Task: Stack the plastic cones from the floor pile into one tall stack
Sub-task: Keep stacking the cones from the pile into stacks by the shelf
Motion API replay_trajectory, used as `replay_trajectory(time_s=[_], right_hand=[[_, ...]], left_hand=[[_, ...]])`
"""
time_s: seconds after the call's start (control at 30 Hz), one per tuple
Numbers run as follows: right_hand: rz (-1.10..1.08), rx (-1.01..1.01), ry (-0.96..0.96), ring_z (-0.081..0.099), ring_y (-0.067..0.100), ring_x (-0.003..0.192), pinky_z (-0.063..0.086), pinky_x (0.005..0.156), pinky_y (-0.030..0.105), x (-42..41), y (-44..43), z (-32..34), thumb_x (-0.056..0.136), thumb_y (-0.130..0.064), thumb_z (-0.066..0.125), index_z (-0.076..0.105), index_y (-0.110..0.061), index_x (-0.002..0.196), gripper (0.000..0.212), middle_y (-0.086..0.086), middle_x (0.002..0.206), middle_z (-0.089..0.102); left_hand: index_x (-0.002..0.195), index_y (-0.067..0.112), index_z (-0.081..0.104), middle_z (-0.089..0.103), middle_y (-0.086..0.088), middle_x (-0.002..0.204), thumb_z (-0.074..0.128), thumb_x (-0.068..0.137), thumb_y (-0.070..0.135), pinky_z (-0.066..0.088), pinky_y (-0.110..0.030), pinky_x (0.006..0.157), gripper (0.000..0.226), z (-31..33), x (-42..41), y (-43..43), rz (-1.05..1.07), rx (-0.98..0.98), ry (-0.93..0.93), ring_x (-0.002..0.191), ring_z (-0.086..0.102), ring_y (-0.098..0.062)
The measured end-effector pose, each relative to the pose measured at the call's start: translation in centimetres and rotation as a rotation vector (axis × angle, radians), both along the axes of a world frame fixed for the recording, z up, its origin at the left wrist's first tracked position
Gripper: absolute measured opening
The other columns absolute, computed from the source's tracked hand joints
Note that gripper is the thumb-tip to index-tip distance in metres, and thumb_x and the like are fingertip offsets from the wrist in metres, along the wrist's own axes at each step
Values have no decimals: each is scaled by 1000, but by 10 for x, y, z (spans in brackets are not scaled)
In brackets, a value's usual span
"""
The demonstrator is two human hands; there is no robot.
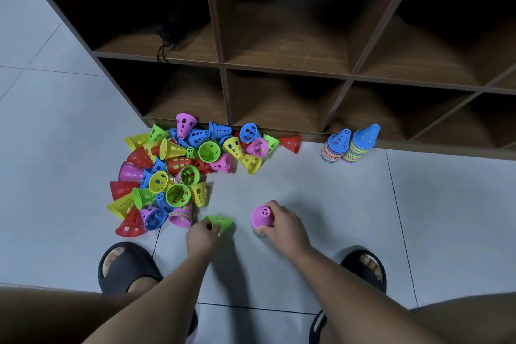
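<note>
Green plastic, a single cone (pixel 222 223), is pinched at its narrow end by the person's left hand (pixel 202 236). It hangs just above the grey tiled floor (pixel 307 181), its long axis lying roughly sideways and its wide mouth facing right, though motion blur softens the detail. Directly to its right, close but apart, the right hand (pixel 282 225) curls around a short pink-topped stack (pixel 261 215) standing upright on the tiles. The loose pile of cones (pixel 173 170) sprawls to the left, nearer the left hand. One blue-topped stack (pixel 336 145) and a second blue-topped stack (pixel 363 142) stand well away by the wooden shelf (pixel 279 70). By the look of it, the green cone must be tipped mouth-down and carried a short way right over the pink top.
</note>
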State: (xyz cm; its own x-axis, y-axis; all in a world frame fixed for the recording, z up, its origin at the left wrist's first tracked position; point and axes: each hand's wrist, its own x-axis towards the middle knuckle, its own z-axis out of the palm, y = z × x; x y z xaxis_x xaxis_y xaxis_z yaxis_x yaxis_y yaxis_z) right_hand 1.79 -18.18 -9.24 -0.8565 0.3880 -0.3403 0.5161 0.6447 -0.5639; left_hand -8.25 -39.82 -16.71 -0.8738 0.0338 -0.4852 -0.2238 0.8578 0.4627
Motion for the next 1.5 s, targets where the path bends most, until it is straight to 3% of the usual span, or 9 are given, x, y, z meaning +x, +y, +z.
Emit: replay_trajectory(time_s=[0.13, 0.33, 0.5, 0.63, 0.77, 1.03, 1.23, 1.37, 1.5], right_hand=[[-30, 7, 23, 63, 26, 89, 55, 73, 37, -6, -3, 2, 76, -43, 79, 51, -31, 106, 43, -6, 97, 68], [-82, -7, 8, 63, 26, 88, 54, 72, 35, -10, -7, 9, 73, -43, 81, 48, -32, 102, 45, -6, 96, 68], [-157, -94, -11, 66, 20, 84, 57, 74, 36, -8, -7, 12, 68, -50, 82, 52, -31, 99, 47, -10, 90, 70], [-175, -184, -11, 72, 14, 89, 60, 79, 35, -6, -6, 9, 67, -67, 78, 61, -33, 115, 62, -11, 98, 76], [-192, -270, 11, 73, 4, 91, 62, 85, 35, 1, -5, 4, 65, -61, 84, 64, -41, 123, 64, -17, 99, 77], [-267, -224, -119, 71, 19, 89, 54, 68, 34, 12, -12, 9, 68, -67, 82, 50, -22, 104, 65, -7, 95, 74], [24, -149, -402, 71, 30, 94, 56, 78, 30, 25, -20, -14, 75, -37, 62, 61, -20, 79, 17, 2, 91, 72], [137, -217, -402, 59, 24, 130, 44, 94, 21, 21, -29, -12, 97, -24, 60, 57, -22, 143, 46, -1, 146, 58], [216, -234, -424, 51, 28, 142, 45, 108, 31, 16, -29, -15, 105, -26, 56, 28, -22, 165, 67, 5, 169, 33]], left_hand=[[70, 12, 55, 59, -2, 63, 79, 93, 34, 40, -38, 60, 40, 35, -12, 27, 157, 280, 28, 64, 54, -25], [91, 4, 64, 61, -8, 73, 88, 87, 13, 63, -39, 81, 27, 92, -27, 63, 435, 905, -163, 70, 64, -21], [102, -4, 70, 64, -14, 78, 83, 91, 17, 63, -31, 79, 26, 116, -18, 70, 370, 1071, -401, 68, 63, -20], [106, -4, 74, 73, -17, 92, 72, 100, 10, 61, -24, 70, 16, 117, 1, 72, 343, 1057, -545, 68, 67, -17], [99, -2, 72, 73, -9, 75, 68, 102, 8, 61, -24, 67, 11, 113, 16, 72, 353, 962, -521, 65, 71, -15], [98, 10, 72, 76, -4, 85, 66, 104, 16, 51, -28, 71, 10, 85, 27, 64, 382, 725, -434, 80, 72, -14], [102, 7, 73, 72, -2, 82, 72, 95, 13, 48, -28, 67, 9, 76, 30, 64, 281, 589, -421, 77, 69, -15], [98, 11, 71, 72, -4, 86, 71, 95, 13, 46, -28, 63, 3, 75, 24, 62, 265, 551, -419, 72, 67, -15], [99, 12, 70, 73, -4, 90, 64, 99, 14, 46, -28, 64, 6, 74, 15, 54, 269, 517, -406, 73, 67, -16]])
